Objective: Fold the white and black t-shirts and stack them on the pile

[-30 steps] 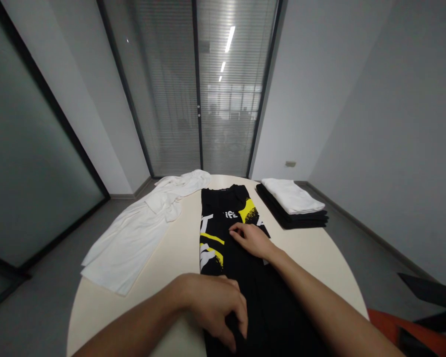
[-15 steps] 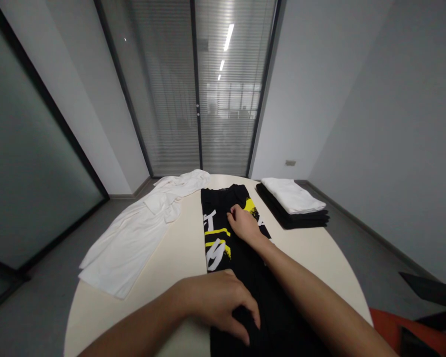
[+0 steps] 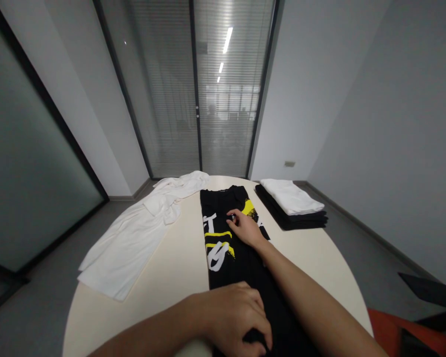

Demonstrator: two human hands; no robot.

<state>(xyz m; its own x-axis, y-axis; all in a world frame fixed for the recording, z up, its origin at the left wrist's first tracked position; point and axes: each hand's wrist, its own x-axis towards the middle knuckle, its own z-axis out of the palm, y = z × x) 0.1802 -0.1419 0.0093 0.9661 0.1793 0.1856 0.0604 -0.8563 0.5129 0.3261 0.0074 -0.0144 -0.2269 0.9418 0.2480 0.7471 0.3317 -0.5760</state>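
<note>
1. Lengthwise, the black cloth T-shirt with white and yellow print [image 3: 241, 267] runs away from the person, its neckline at the far end, towards the glass partition with blinds [image 3: 225, 134], and its body reaching back to the near side.
2. It lies on the round cream tabletop [image 3: 182, 248], its left edge nearly straight, between a loosely spread white cloth garment [image 3: 130, 248] on the left and a folded white cloth [image 3: 292, 197] on top of folded black cloth [image 3: 305, 220] at the far right.
3. The bare right hand [image 3: 247, 229] is over the upper part of the shirt, thumb and forefinger curved towards each other; whether they pinch cloth, I cannot tell.
4. The bare left hand [image 3: 241, 317] is lower down, fingers bent and thumb below them, dark fabric showing between; a grip cannot be made out.
5. The frame's bottom edge cuts off the shirt's near end, and the right forearm hides part of its right side.
6. The printed lettering is hard to read.
</note>
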